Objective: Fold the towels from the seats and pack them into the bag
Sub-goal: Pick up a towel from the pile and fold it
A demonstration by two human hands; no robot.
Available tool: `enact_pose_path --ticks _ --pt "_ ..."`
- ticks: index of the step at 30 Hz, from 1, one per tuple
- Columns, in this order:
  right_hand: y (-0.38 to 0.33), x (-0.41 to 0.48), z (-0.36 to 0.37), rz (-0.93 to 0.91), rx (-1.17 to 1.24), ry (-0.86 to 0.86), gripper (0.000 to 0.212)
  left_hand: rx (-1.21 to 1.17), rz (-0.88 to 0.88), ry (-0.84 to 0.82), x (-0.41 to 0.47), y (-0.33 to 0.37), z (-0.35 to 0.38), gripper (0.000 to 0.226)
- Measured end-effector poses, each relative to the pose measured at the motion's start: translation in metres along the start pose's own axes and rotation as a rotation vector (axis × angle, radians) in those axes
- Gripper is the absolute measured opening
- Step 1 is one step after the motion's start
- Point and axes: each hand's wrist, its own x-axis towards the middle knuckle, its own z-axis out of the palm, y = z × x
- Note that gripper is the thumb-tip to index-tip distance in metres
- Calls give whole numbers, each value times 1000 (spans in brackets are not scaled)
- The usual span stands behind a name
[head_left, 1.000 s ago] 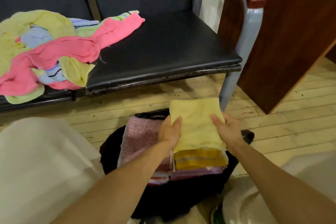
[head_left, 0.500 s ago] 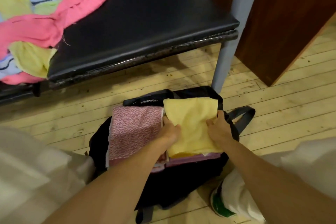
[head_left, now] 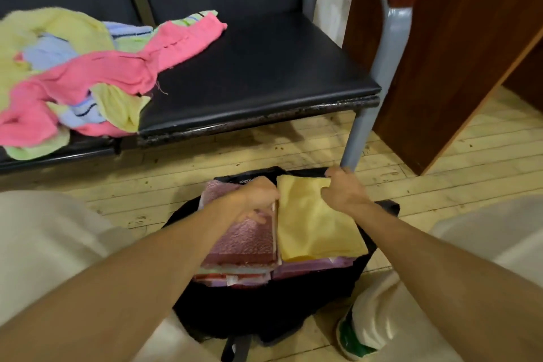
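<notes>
Wood floor (head_left: 440, 191); folded yellow towel (head_left: 317, 223) atop bag (head_left: 264, 311)

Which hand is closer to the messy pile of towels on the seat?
The left hand. It sits at the bag's left side, below and right of the messy pile of towels. The right hand is farther right, by the folded yellow towel.

A pale wooden plank floor (head_left: 440, 200) carries a black bag (head_left: 264, 311), open at the top, and the grey metal leg (head_left: 357, 138) of a row of black padded seats (head_left: 249, 73). On the seats, to the left, lies a loose heap of towels (head_left: 73, 79) — pink, yellow, blue-striped — with one pink end reaching onto the right-hand cushion. A brown wooden panel (head_left: 458, 47) stands on the floor at far right.
</notes>
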Motion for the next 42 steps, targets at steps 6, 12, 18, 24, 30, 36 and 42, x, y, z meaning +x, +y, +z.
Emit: enact_pose_path --ticks 6,12,18,24,30,36,42 --pt "-85 1 -40 -318 137 50 38 -119 189 193 -44 13 -73 19" --pt "-174 -1 -53 -490 347 22 16 -192 275 380 -82 8 -166 21" --pt "-254 12 -33 -574 449 -51 17 -204 336 597 -103 -22 -237 17" --pt "-318 32 -3 -641 509 -53 17 -191 362 879 -104 -51 -282 19" --pt "-369 37 18 -673 567 -86 22 70 249 1143 -88 -98 -319 27" --pt "-385 35 34 -649 572 -135 29 113 164 1167 -75 -109 -327 57" --pt "-380 31 27 -682 534 -192 37 143 -78 1196 -71 -112 -340 40"
